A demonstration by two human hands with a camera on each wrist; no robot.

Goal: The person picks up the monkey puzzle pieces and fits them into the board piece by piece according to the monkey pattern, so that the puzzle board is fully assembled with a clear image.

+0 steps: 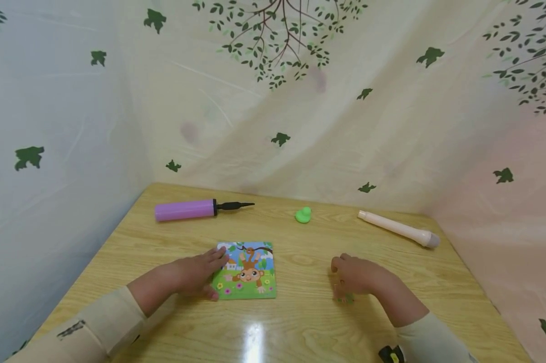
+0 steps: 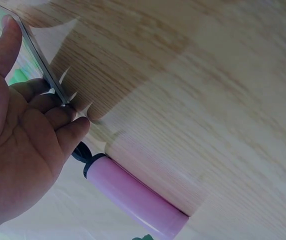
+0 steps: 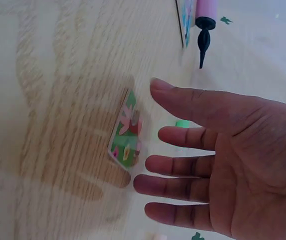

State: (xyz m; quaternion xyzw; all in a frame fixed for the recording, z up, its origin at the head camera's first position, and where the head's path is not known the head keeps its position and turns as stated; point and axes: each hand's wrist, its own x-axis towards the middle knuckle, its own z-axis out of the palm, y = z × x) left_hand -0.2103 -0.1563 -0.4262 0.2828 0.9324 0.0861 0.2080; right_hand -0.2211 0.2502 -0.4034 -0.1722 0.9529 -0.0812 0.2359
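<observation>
A square picture board (image 1: 250, 275) with a hanging monkey lies flat on the table. My left hand (image 1: 195, 272) rests at its left side, fingers on the printed top and thumb by the lower left corner. In the left wrist view the thumb and fingertips of the left hand (image 2: 28, 125) touch the board's edge (image 2: 38, 55). To the right, my right hand (image 1: 356, 275) hangs low over a small flat picture piece (image 3: 125, 135) printed green with pink shapes. In the right wrist view the right hand's (image 3: 218, 165) fingers look fairly straight and apart from the thumb; contact is unclear.
A purple hand pump (image 1: 186, 209) with a black nozzle lies at the back left. A small green toy duck (image 1: 303, 215) sits at the back middle. A pale microphone-shaped stick (image 1: 397, 228) lies at the back right. A leaf-printed cloth (image 1: 236, 116) hangs behind the table (image 1: 295, 327).
</observation>
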